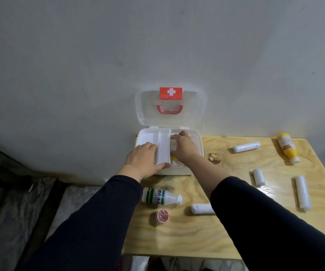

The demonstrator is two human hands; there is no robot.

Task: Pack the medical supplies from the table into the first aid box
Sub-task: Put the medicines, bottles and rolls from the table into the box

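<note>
The white first aid box stands open at the table's far left, its clear lid with a red cross leaning on the wall. My left hand grips the white inner tray at its near edge. My right hand reaches into the box's right half, fingers curled around a pale roll-like thing that is mostly hidden. A bit of yellow shows under the tray. On the table lie several white bandage rolls, a yellow bottle, a white bottle with green stripes and a pink tape roll.
The plywood table stands against a grey wall. Its left edge runs just under my left forearm, with dark floor and cloth beyond. The supplies lie scattered on the table's right and near parts.
</note>
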